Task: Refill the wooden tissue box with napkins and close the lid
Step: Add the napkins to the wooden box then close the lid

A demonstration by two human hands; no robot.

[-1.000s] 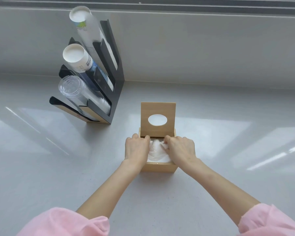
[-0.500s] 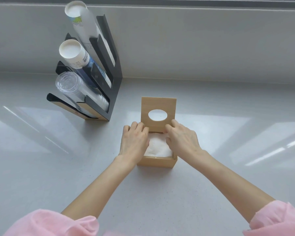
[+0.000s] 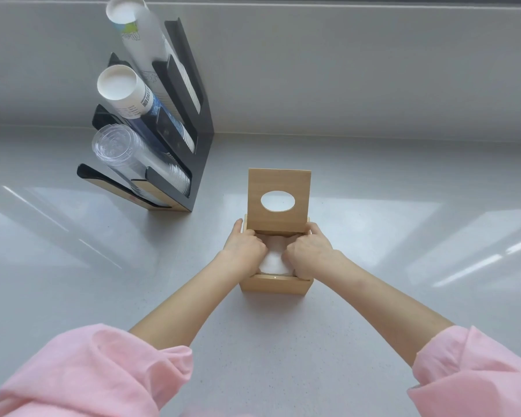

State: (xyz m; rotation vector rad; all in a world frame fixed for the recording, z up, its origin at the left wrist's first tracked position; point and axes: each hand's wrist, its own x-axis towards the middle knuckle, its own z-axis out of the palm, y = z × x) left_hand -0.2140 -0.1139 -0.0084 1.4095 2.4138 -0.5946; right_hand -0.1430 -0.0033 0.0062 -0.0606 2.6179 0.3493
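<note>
A small wooden tissue box (image 3: 272, 285) stands on the grey counter. Its lid (image 3: 278, 179), with an oval hole, stands upright at the box's far edge. White napkins (image 3: 272, 260) fill the inside. My left hand (image 3: 243, 247) and my right hand (image 3: 308, 251) both reach into the box with fingers curled down onto the napkins, one on each side. The fingertips are hidden inside the box, and each thumb rests near the lid's lower corners.
A black cup holder rack (image 3: 193, 121) stands at the back left, holding stacked paper cups (image 3: 124, 91) and clear plastic lids (image 3: 115, 149). A grey wall ledge (image 3: 373, 70) runs along the back. The glossy counter (image 3: 403, 221) stretches to both sides.
Both hands moved from the lid's lower edge back down into the box and now press on the napkins. The lid stays upright.
</note>
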